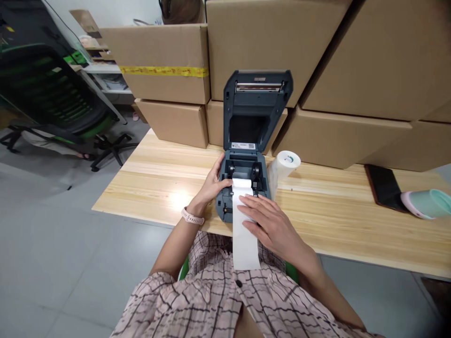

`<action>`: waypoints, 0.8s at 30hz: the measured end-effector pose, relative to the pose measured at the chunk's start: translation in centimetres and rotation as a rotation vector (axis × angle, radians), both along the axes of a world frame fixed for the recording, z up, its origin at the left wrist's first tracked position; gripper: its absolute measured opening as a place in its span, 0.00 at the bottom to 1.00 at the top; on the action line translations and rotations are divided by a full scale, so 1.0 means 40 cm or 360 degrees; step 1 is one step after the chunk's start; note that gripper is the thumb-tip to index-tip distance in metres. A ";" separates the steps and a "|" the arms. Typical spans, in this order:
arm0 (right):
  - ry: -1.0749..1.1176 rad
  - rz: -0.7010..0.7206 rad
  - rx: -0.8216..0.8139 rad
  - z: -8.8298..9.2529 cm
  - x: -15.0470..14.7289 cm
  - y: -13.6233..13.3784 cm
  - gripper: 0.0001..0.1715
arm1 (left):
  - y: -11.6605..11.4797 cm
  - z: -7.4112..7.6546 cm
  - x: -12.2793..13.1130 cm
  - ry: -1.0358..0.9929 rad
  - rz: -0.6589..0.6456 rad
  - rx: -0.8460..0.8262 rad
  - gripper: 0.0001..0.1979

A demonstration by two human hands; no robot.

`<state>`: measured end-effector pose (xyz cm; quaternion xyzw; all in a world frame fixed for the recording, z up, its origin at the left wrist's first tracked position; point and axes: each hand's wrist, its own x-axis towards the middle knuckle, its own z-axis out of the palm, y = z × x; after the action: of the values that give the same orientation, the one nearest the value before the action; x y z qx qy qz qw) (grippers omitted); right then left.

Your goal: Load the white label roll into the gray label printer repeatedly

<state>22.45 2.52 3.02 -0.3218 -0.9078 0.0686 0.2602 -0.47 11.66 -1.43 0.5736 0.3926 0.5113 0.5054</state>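
Observation:
A dark grey label printer [243,163] stands on the wooden table with its lid [259,105] raised upright. A strip of white label paper [244,244] comes out over the printer's front and hangs past the table edge towards my lap. My left hand [210,184] grips the printer's left side, its thumb at the strip's left edge near the rim. My right hand [269,220] lies over the strip's right side, palm down, fingers stretched out. Just right of the printer stands a white label roll [287,162], with a loose tail beside it.
Stacked cardboard boxes [275,42] wall off the back of the table [127,183]. To the right lie a dark phone [384,187] and a mint-and-pink cup [428,204] on its side. A green-black office chair [52,94], with part of a person behind it, is at left.

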 end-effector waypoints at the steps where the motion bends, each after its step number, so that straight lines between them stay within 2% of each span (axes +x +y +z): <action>1: 0.0008 0.0001 -0.0002 -0.001 0.000 0.000 0.18 | 0.000 -0.001 -0.001 0.0001 0.0001 0.0004 0.50; 12: 0.0028 0.0013 -0.0067 -0.010 0.005 -0.004 0.21 | 0.008 -0.012 -0.008 0.0016 -0.0024 0.0043 0.50; 20: -0.0018 0.0020 -0.0145 -0.019 -0.002 -0.011 0.23 | -0.003 0.004 0.001 0.0011 0.0020 -0.0031 0.52; 22: 0.0010 0.0010 -0.0195 -0.011 0.006 -0.014 0.24 | -0.006 0.010 0.003 -0.0048 0.0047 -0.0066 0.50; 24: 0.0086 0.0142 -0.0301 0.020 0.030 -0.016 0.25 | -0.006 0.013 0.003 -0.0166 0.0106 -0.0136 0.45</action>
<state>23.64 1.87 3.83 -0.3022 -0.9033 0.1741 0.2498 -0.36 11.41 -0.89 0.5105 0.4062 0.5398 0.5320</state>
